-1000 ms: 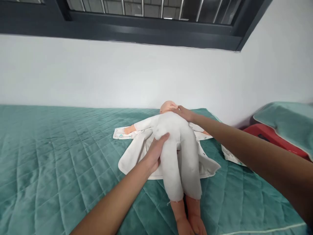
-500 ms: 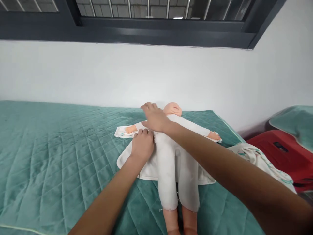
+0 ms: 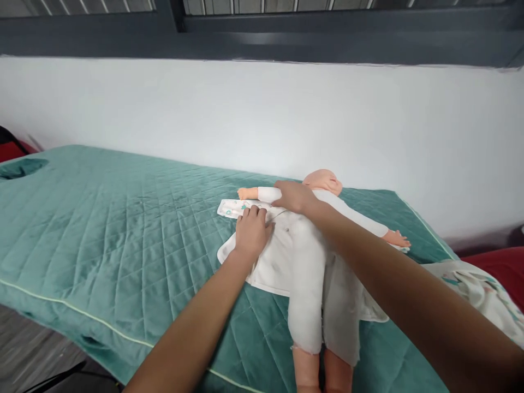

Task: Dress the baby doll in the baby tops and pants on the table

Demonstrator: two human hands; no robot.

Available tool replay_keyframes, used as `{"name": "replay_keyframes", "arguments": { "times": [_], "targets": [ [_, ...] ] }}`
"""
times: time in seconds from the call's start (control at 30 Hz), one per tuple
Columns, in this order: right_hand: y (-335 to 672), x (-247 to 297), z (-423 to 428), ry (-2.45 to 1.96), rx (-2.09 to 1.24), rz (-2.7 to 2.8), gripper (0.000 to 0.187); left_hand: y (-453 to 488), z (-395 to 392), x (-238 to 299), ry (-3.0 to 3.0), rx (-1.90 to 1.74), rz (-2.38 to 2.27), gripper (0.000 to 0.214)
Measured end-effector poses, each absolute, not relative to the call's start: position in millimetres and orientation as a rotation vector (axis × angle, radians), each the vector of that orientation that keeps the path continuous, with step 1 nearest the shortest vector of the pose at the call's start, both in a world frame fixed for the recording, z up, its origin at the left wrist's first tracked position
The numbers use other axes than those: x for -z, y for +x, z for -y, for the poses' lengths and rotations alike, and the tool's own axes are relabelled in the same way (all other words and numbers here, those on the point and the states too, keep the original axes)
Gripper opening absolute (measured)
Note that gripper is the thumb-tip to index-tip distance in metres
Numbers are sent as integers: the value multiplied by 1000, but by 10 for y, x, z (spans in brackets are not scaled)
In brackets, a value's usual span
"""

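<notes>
Head view, centre frame: the doll (image 3: 305, 256) lies face up on the green cover (image 3: 102, 218), with the white garment (image 3: 270, 267) open beneath it, not yet closed over it. The left hand (image 3: 251, 232) presses flat on the garment, fingers together; the right hand (image 3: 292, 196) curls round the doll's arm.

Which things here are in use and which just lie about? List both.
In use: baby doll; white garment spread under it; left hand, pressing on the garment; right hand, over the doll's arm.
Lying about: patterned cloth at the right; red object behind it; teal quilted cover under everything.
</notes>
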State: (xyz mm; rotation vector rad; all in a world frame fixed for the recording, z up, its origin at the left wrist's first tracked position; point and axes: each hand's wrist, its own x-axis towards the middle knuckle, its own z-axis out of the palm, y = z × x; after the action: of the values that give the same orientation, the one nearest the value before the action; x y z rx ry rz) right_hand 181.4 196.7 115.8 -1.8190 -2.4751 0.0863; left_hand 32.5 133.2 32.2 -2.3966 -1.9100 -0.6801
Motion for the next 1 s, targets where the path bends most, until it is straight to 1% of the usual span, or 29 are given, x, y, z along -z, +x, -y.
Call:
{"name": "replay_keyframes", "arguments": {
  "times": [0.1,0.17,0.23,0.3,0.37,0.4,0.63,0.77,0.87,0.93,1.0],
  "targets": [
    [1912,-1168,-1879,-1720,-147,2428,41,283,-1435,-297,-2397,784,1978,26],
    [1943,-1164,-1808,-1639,-188,2457,40,240,-1508,-275,-2392,956,2079,25],
    [1955,-1167,-1729,-1578,-195,2476,40,182,-1567,-252,-2362,1226,2210,25],
    [1966,-1181,-1655,-1562,-197,2487,42,118,-1599,-229,-2310,1571,2296,25],
    [1992,-1200,-1597,-1578,-196,2512,46,58,-1608,-213,-2287,1874,2259,24],
    [2011,-1209,-1578,-1589,-189,2529,47,31,-1606,-209,-2290,1963,2226,24],
    [2103,-1203,-1559,-1713,-145,2558,54,-55,-1582,-251,-2405,2024,2231,20],
    [2080,-1168,-1562,-1764,-109,2544,56,-47,-1588,-254,-2251,2271,2294,19],
    [2054,-1144,-1558,-1795,-97,2546,53,-39,-1587,-240,-2116,2391,2292,22],
    [2035,-1129,-1557,-1811,-78,2559,51,-30,-1567,-242,-2098,2328,2258,28],
    [2013,-1115,-1558,-1835,-51,2553,53,-9,-1528,-259,-2148,2122,2192,31]
  ]
}}
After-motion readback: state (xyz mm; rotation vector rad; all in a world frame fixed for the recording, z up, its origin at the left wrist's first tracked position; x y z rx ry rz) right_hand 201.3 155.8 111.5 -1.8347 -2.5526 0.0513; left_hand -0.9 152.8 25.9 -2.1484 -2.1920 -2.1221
